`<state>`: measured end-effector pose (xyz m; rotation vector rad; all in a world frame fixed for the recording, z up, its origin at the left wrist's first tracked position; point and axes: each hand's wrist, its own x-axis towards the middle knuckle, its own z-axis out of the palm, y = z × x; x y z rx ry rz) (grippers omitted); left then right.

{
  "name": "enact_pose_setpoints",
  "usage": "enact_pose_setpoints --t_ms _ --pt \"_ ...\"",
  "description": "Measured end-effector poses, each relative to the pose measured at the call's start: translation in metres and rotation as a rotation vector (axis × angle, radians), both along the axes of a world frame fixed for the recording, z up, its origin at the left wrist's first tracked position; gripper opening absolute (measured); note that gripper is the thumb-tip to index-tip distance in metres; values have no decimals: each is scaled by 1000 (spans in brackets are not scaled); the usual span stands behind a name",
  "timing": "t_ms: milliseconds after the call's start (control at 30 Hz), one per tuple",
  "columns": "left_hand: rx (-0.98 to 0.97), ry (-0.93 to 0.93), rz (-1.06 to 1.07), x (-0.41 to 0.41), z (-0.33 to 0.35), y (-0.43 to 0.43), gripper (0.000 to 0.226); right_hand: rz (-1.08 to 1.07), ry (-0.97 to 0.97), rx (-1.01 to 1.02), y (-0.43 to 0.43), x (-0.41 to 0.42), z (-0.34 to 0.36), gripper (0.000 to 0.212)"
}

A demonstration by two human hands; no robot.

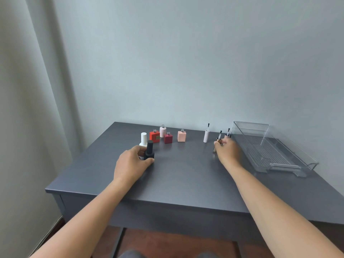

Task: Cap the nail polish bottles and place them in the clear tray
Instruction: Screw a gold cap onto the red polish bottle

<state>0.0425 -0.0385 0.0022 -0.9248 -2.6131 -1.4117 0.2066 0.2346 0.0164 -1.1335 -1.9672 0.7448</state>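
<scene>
Four uncapped bottles stand near the back edge of the desk. My left hand grips the capped black bottle low; my right hand pinches a brush cap. Likely light, slick glass: hold the body, not the cap.

Reaching forward with both bare forearms, well apart. Gripping black bottle in left hand, thumb and fingers curled round base. Pinching thin brush cap with right hand, blurred.
</scene>
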Motion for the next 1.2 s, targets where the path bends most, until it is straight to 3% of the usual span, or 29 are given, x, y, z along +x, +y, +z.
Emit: enact_pose_setpoints --t_ms 300,400,533,633,1000,1200 --pt "12 -28 31 2 1 0 50 95 135 -70 -23 -6 3 10" --pt "45 38 91 9 3 0 61 96 148 -68 -30 -5 6 11" --pt "228 268 161 21 20 3 40 128 167 -68 -35 -4 7 10" --pt "286 316 115 10 48 11 12 151 176 -73 -37 -4 7 11" --pt "-203 -75 -120 -102 91 64 13 174 121 -27 -33 -15 13 14" --pt "-672 -117 -203 -115 98 87 51 169 93 -12 -29 -31 17 18"
